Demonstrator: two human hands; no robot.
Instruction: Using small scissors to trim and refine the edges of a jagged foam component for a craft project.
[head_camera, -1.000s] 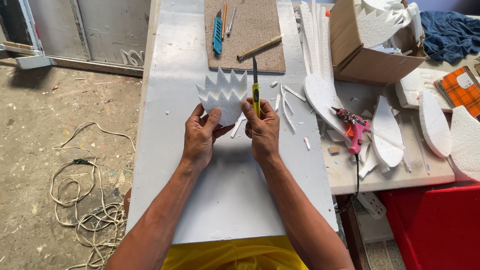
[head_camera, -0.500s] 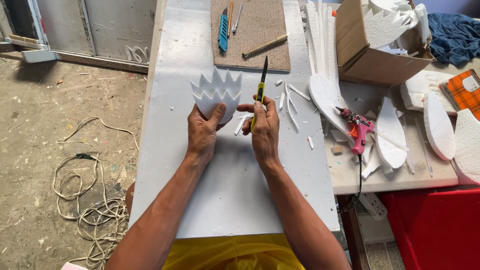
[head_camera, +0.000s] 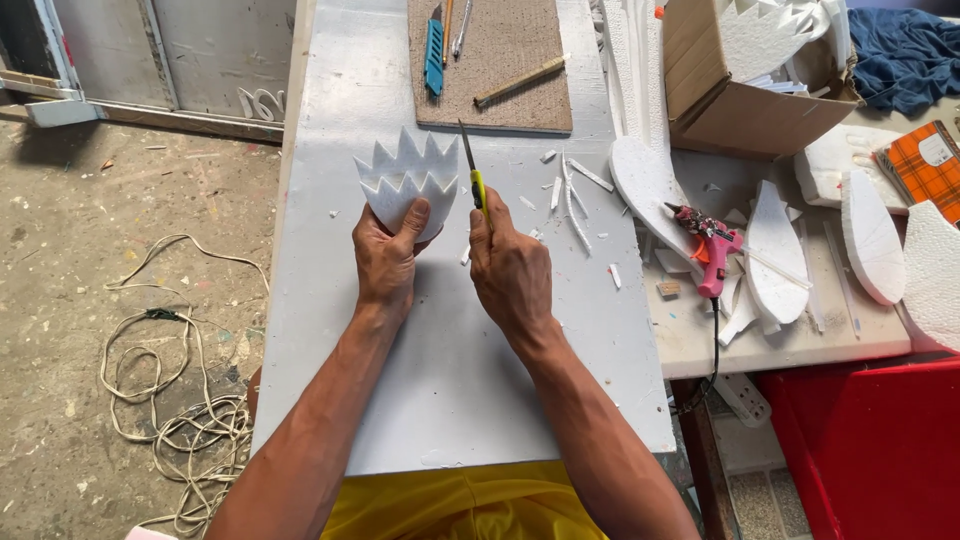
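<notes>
My left hand (head_camera: 385, 255) grips a white foam piece (head_camera: 406, 178) cut into pointed, crown-like teeth in two layers, and holds it tilted up off the grey table (head_camera: 450, 380). My right hand (head_camera: 510, 265) is closed around a yellow utility knife (head_camera: 474, 170). Its blade points away from me, just right of the foam piece and apart from it. Small white foam scraps (head_camera: 570, 190) lie on the table to the right of the knife.
A brown board (head_camera: 510, 95) at the table's far end carries a blue cutter (head_camera: 434, 45), a wooden stick and pens. A pink glue gun (head_camera: 710, 250), foam petals (head_camera: 775, 250) and a cardboard box (head_camera: 740, 100) sit to the right. Cable coils on the floor at left.
My left hand has lifted the foam piece off the table and tilted it toward me. My right hand has drawn the knife slightly right, away from the foam.
</notes>
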